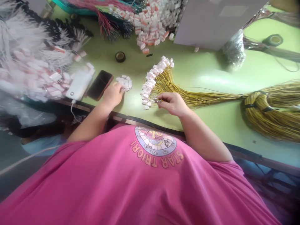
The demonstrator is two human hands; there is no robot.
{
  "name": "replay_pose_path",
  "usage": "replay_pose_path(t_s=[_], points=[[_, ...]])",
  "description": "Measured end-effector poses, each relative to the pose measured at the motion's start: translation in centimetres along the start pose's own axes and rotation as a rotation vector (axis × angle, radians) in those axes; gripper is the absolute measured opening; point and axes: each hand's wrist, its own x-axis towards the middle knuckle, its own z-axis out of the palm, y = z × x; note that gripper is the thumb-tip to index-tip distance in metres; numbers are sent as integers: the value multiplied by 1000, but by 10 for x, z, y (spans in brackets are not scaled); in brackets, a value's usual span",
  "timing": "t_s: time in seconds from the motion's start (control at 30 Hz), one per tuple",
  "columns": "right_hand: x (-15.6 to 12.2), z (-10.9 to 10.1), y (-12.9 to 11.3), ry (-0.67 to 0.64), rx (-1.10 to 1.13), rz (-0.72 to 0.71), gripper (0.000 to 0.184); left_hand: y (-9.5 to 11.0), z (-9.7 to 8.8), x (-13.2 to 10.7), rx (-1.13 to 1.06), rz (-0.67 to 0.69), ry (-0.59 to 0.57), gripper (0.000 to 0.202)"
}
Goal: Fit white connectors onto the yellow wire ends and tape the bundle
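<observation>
a yellow wire (157, 100) is pinched by the right hand (172, 103) — left hand (113, 94) hold, nine o'clock, cannot be told; the tangled bundle (206, 97) could be snagged.

Wire-harness assembly workshop, green workbench (211, 75), bundled yellow wires (269, 109), connector heaps (152, 18)

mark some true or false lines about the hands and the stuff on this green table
1. The right hand pinches the yellow wires. True.
2. The left hand rests on the phone. False: it touches the small pile of white connectors; the phone lies beside it.
3. A black tape roll lies on the green table. True.
4. The yellow wires end in red connectors. False: the end connectors are white.
</observation>
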Motion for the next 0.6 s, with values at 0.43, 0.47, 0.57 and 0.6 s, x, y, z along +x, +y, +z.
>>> replay_pose_path(t_s=[0.43,0.47,0.57,0.6], points=[[2,2,-6,143,-33,87,10,98,17,-19,-1138,-63,-474,29],[1,1,-7,146,-7,94,12,100,19,-19,-1214,-74,-513,31],[1,1,-6,165,93,103,18,103,21,-17,-1349,-98,-545,35],[0,1,-6,177,104,103,20,103,20,-17,-1371,-109,-544,35]])
